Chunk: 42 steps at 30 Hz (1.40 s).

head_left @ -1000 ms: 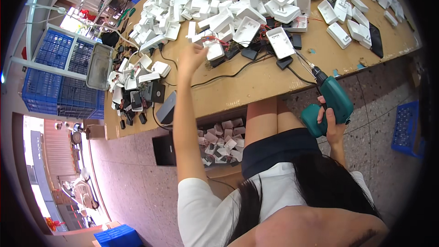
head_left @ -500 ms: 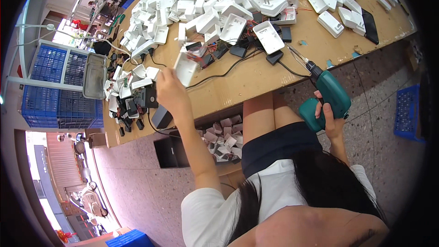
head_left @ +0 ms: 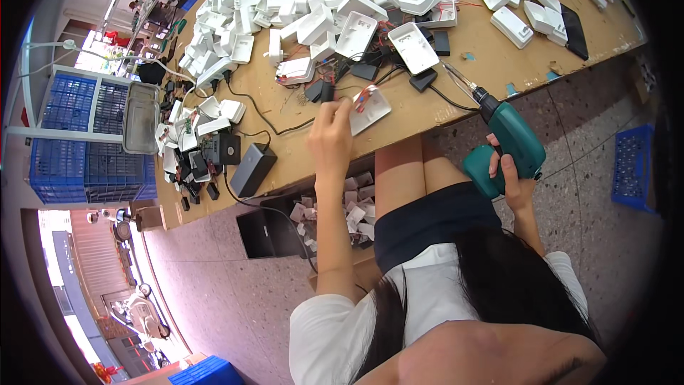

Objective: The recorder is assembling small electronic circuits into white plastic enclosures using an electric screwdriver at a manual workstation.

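My left hand (head_left: 332, 134) is over the table, its fingers closed at the left edge of a shallow white plastic case (head_left: 372, 115). Red and blue wires lie in that case. A small black block (head_left: 327, 91) shows right at the fingertips; whether they touch it I cannot tell. My right hand (head_left: 510, 173) is wrapped round the handle of a green pistol-grip power tool (head_left: 517, 140), held off the table's front edge. Its slender metal tip points up and left toward another open white case (head_left: 414, 48) and a black adapter block (head_left: 423, 80).
White plastic cases (head_left: 271, 7) are heaped along the back of the table (head_left: 399, 110). A dark grey box (head_left: 254, 170), black cables and small parts lie at the left. Below stand a black bin (head_left: 265, 234) and a pile of white pieces. A blue crate (head_left: 633, 167) is at right.
My left hand has moved right with the white case, and the case is now lower over the table. The view has shifted slightly; my right hand holds the tool much as before.
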Each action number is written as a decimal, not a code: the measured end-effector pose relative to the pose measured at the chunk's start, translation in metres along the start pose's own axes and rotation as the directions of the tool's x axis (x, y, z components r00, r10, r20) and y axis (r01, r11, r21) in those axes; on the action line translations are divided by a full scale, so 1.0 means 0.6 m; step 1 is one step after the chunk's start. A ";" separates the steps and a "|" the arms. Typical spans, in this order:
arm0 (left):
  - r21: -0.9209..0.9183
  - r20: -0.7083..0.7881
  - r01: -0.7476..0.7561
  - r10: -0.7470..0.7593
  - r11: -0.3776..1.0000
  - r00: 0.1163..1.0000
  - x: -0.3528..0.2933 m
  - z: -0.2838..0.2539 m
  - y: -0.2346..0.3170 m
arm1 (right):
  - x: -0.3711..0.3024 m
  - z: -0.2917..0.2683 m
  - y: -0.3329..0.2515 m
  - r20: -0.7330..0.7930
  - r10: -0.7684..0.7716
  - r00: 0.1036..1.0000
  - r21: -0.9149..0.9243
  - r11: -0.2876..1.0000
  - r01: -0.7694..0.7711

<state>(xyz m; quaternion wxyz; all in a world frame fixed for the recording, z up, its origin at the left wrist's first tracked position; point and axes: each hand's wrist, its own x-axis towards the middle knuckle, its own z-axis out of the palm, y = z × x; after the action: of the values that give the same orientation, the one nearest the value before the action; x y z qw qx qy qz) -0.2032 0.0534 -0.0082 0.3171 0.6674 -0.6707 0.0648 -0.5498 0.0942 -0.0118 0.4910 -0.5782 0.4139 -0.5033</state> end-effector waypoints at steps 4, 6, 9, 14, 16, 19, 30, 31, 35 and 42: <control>0.036 -0.065 -0.240 0.242 0.970 0.968 0.013 0.036 -0.003 | 0.002 0.001 -0.001 -0.015 -0.030 0.999 0.013 0.999 0.031; -0.045 -0.145 -0.198 0.190 0.979 0.971 0.006 0.049 0.003 | 0.004 -0.003 0.003 -0.028 -0.026 0.999 0.015 1.000 0.026; -0.111 -0.137 -0.119 0.103 0.987 0.985 -0.004 0.066 0.008 | 0.011 -0.009 0.010 -0.022 -0.024 0.999 -0.005 1.000 0.024; -0.217 -0.058 -0.025 0.013 0.976 0.998 -0.003 0.052 0.025 | 0.016 -0.004 0.018 -0.033 -0.010 0.999 0.008 1.000 0.011; -0.205 -0.026 0.002 -0.008 0.979 1.000 0.005 0.038 0.038 | 0.016 -0.009 0.024 -0.033 -0.013 0.999 0.003 1.000 0.013; -0.133 -0.024 -0.041 0.038 0.990 0.999 0.022 0.007 0.056 | 0.016 -0.016 0.023 -0.032 -0.009 0.999 -0.011 1.000 0.009; 0.105 0.431 -0.173 0.112 0.979 0.895 0.132 0.065 0.106 | -0.019 -0.033 -0.011 -0.009 0.005 1.000 -0.003 1.000 -0.005; 0.052 0.665 -0.057 0.009 0.997 0.747 0.161 0.069 0.112 | -0.023 -0.040 -0.011 -0.016 0.010 1.000 -0.010 1.000 -0.010; -0.139 0.791 0.218 -0.024 0.966 0.611 0.171 0.072 0.095 | -0.028 -0.053 -0.023 -0.049 0.010 0.999 0.012 1.000 -0.010; -0.160 0.848 0.380 -0.070 0.911 0.525 0.172 0.066 0.118 | -0.030 -0.061 -0.021 -0.092 0.030 0.995 0.026 0.999 -0.027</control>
<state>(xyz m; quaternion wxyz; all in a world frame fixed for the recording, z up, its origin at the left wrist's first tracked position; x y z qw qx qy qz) -0.2737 -0.0477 0.0370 0.0757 0.6385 -0.6471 -0.4097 -0.5886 0.1081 -0.0023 0.4856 -0.5421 0.4381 -0.5276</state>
